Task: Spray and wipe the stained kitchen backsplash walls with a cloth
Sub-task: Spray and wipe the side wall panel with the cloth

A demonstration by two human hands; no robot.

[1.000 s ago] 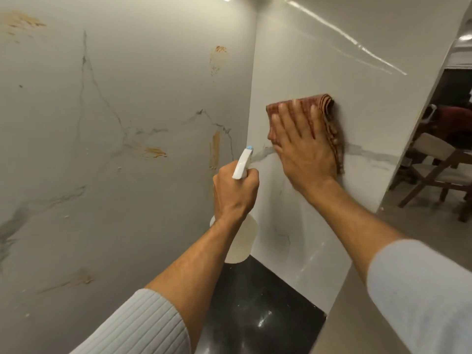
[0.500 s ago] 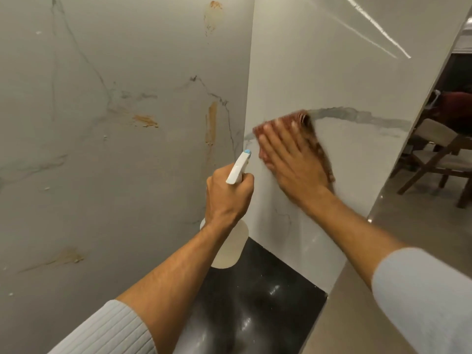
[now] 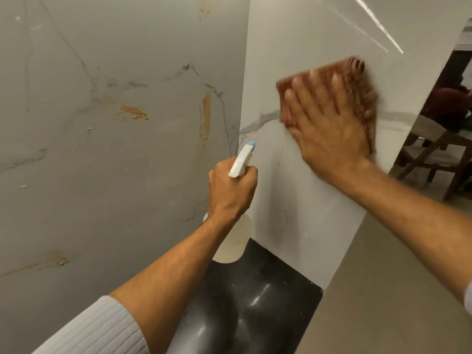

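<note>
On the far left, the left wall [image 3: 102, 175] carries several orange-brown stains: a smear [image 3: 132, 112] near the middle, a vertical streak [image 3: 205, 116] close to the corner, and a faint patch [image 3: 52, 259] low down. None of these looks wiped yet.

Near the corner, the left hand [image 3: 229, 192] is closed around the neck of a spray bottle [image 3: 233, 241], nozzle [image 3: 249, 144] pointing up toward the corner; the bottle hangs above the dark desk [image 3: 255, 302].

Further right, the right hand [image 3: 329, 123] lies flat with fingers spread, pressing a reddish-brown cloth [image 3: 360, 80] against the right wall [image 3: 293, 47], just above a grey vein in the stone. Hand and cloth are blurred, which suggests a wiping stroke under way. Beyond the wall's edge a wooden chair [image 3: 434, 154] stands in the next room.

What could go wrong: the cloth sits under an open palm with nothing pinching it, so a fast stroke on the glossy wall could let it slip out or bunch up. The bottle, held tilted and aimed at the corner, could be squeezed by accident and spray the cleaned side. A soiled cloth could also smear residue rather than lift it.
</note>
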